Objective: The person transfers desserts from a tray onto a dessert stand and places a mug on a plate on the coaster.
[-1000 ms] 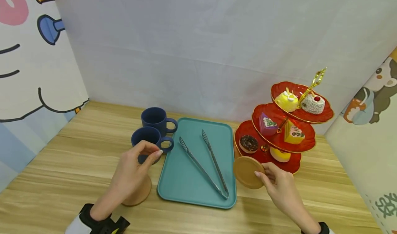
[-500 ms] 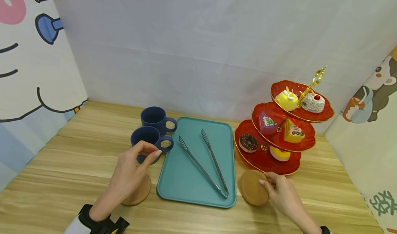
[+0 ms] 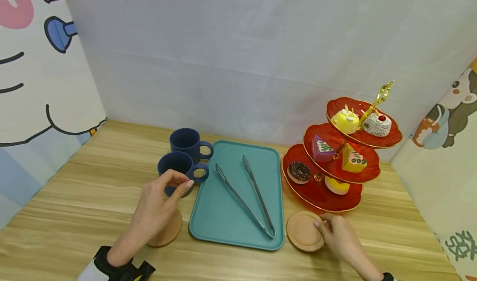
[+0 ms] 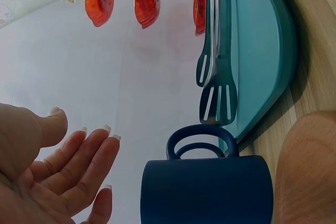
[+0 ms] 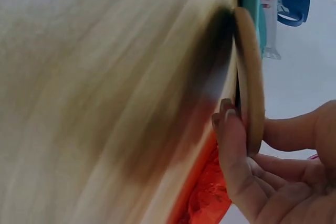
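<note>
My right hand (image 3: 339, 235) pinches the right edge of a round wooden coaster (image 3: 304, 232), thumb on top and fingers beneath. In the right wrist view the coaster (image 5: 251, 77) shows edge-on, close over the table, with its shadow beside it. My left hand (image 3: 160, 202) holds nothing, its fingers loosely bent in front of the nearer dark blue mug (image 3: 175, 162). That mug's handle points right. Below my left wrist lies a second wooden coaster (image 3: 169, 231), partly hidden by the forearm. The left wrist view shows the left hand (image 4: 68, 171) apart from the mug (image 4: 207, 190).
A teal tray (image 3: 212, 214) bears metal tongs (image 3: 242, 202) lying spread. Behind the nearer mug stands another blue mug (image 3: 185, 142). At the right rises a red three-tier stand (image 3: 316, 198) with toy cakes and a doughnut (image 3: 299, 172). A pale cloth wall (image 3: 238, 66) closes the back.
My right hand has brought the coaster down and slightly right, from beside the stand to close over the table, and it now faces up flatter. The left hand has stayed in place.
</note>
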Action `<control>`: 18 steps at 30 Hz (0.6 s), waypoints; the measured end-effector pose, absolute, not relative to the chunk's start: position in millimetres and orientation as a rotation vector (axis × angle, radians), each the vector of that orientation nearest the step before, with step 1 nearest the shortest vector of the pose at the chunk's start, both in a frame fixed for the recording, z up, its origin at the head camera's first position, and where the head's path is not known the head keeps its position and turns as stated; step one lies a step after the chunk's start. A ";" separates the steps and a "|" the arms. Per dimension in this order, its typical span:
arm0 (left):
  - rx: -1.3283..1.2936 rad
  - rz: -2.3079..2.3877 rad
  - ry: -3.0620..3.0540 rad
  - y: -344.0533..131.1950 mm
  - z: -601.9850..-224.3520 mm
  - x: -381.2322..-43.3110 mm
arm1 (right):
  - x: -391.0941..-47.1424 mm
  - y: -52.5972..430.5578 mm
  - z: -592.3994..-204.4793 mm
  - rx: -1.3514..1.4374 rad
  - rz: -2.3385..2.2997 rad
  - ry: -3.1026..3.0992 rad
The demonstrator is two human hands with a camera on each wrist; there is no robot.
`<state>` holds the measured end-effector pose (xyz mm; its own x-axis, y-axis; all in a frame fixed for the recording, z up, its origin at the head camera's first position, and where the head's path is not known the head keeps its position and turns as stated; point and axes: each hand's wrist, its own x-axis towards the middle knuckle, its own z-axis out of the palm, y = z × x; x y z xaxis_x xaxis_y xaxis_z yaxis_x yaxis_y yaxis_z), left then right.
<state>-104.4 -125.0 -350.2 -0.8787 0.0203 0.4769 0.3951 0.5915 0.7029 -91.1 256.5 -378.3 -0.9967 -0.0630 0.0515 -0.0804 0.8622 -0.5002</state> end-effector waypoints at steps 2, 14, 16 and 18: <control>-0.329 -1.212 -2.404 -125.1 -349.9 -104.1 | -91.5 258.4 -381.7 0.106 0.817 -3.007; -0.326 -1.216 -2.422 -125.6 -351.2 -103.5 | -92.6 261.1 -385.5 0.023 0.742 -3.094; -0.332 -1.224 -2.426 -125.6 -351.9 -103.3 | -93.0 261.9 -385.6 0.027 0.716 -3.105; -0.336 -1.228 -2.428 -125.7 -352.7 -103.2 | -93.2 262.6 -385.6 0.028 0.698 -3.115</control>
<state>-103.2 -125.7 -352.7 -0.8923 0.0343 0.4502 0.3829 0.5859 0.7142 -93.2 262.6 -385.6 -0.9986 -0.0282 -0.0456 -0.0060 0.9042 -0.4270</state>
